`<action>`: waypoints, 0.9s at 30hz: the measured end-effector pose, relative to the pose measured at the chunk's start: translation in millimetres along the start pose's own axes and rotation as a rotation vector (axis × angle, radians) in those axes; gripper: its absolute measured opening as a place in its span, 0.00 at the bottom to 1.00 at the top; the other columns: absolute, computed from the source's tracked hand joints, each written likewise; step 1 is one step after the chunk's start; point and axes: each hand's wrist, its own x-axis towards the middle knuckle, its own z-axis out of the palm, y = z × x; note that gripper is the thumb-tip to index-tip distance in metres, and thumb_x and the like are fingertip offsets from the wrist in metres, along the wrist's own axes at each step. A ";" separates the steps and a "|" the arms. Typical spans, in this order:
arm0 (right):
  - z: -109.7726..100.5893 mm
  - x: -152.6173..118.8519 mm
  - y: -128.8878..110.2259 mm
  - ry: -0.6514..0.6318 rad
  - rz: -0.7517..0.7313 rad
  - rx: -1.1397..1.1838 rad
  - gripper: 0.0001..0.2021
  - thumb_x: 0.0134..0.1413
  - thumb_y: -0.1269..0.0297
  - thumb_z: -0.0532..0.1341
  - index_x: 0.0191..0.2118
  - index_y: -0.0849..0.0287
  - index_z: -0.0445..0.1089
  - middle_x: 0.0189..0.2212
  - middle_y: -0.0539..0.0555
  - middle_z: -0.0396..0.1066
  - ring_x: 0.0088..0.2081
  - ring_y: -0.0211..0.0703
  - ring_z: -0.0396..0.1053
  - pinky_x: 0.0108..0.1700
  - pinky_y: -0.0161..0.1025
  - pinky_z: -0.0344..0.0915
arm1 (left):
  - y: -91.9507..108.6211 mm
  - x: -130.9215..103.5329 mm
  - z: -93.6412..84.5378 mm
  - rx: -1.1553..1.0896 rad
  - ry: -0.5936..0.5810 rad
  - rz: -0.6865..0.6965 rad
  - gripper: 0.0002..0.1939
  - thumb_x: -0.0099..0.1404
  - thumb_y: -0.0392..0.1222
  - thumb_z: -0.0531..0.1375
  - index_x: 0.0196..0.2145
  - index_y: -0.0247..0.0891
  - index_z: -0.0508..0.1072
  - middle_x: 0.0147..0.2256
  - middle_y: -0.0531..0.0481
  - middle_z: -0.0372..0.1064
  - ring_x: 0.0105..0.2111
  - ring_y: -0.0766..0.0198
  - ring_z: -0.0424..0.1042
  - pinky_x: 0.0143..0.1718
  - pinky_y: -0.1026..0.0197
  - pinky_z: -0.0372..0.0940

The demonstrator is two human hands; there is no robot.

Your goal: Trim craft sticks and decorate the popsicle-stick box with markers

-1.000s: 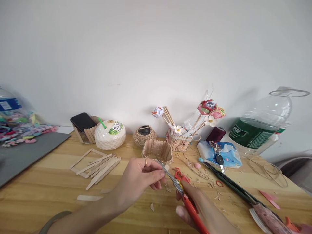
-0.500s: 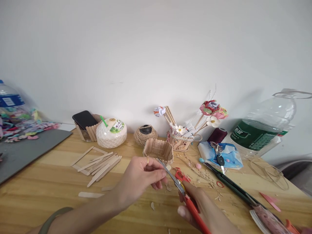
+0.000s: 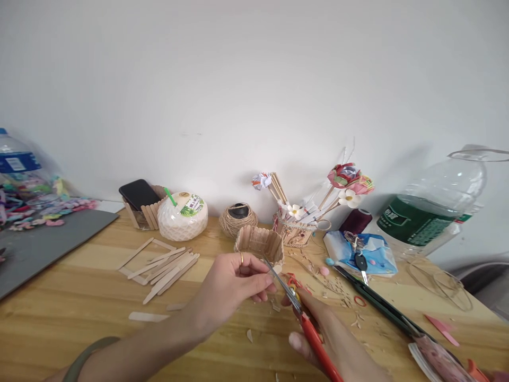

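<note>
My right hand (image 3: 324,323) grips red-handled scissors (image 3: 316,342), whose long grey blades slant up and left and look nearly closed. Their tips reach the fingers of my left hand (image 3: 238,286), which wears a ring. The left thumb and fingertips are pressed together; whatever sits between them is too small or hidden to name. Just behind the hands stands a small box made of wooden sticks (image 3: 260,241). Small wood scraps (image 3: 249,335) lie on the table below the blades.
Craft sticks (image 3: 173,273) lie at left, near a phone (image 3: 139,195) in a stick holder and a white coconut drink (image 3: 183,223). Behind are a twine ball (image 3: 238,218) and a paper-flower holder (image 3: 296,233). A glue gun (image 3: 374,297), a blue packet (image 3: 377,252) and a large bottle (image 3: 421,217) are right.
The scissors' tips have shifted slightly right against my left fingers. My left fingertips have moved up a little and curled closer together. The other things stay in place.
</note>
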 end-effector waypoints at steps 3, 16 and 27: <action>1.9 0.3 0.9 0.023 0.020 -0.021 0.17 0.48 0.49 0.57 0.37 0.58 0.67 0.27 0.54 0.70 0.31 0.49 0.66 0.33 0.39 0.60 | -2.8 1.0 -0.9 0.003 -0.006 0.008 0.05 0.51 0.37 0.63 0.24 0.31 0.73 0.22 0.51 0.73 0.22 0.71 0.68 0.25 0.67 0.64; 8.1 5.8 -6.1 0.005 0.170 -0.195 0.14 0.45 0.52 0.58 0.30 0.56 0.56 0.24 0.51 0.64 0.27 0.44 0.60 0.28 0.36 0.51 | -7.9 0.6 -1.1 0.006 -0.026 0.027 0.06 0.51 0.39 0.64 0.25 0.34 0.75 0.22 0.53 0.72 0.23 0.70 0.68 0.27 0.67 0.64; 4.7 3.6 -1.4 -0.032 0.069 -0.070 0.15 0.46 0.50 0.57 0.30 0.57 0.58 0.24 0.48 0.60 0.26 0.40 0.56 0.27 0.35 0.53 | -6.0 -0.2 -1.5 0.070 -0.047 0.027 0.08 0.52 0.41 0.63 0.26 0.32 0.74 0.23 0.50 0.73 0.24 0.68 0.68 0.28 0.65 0.64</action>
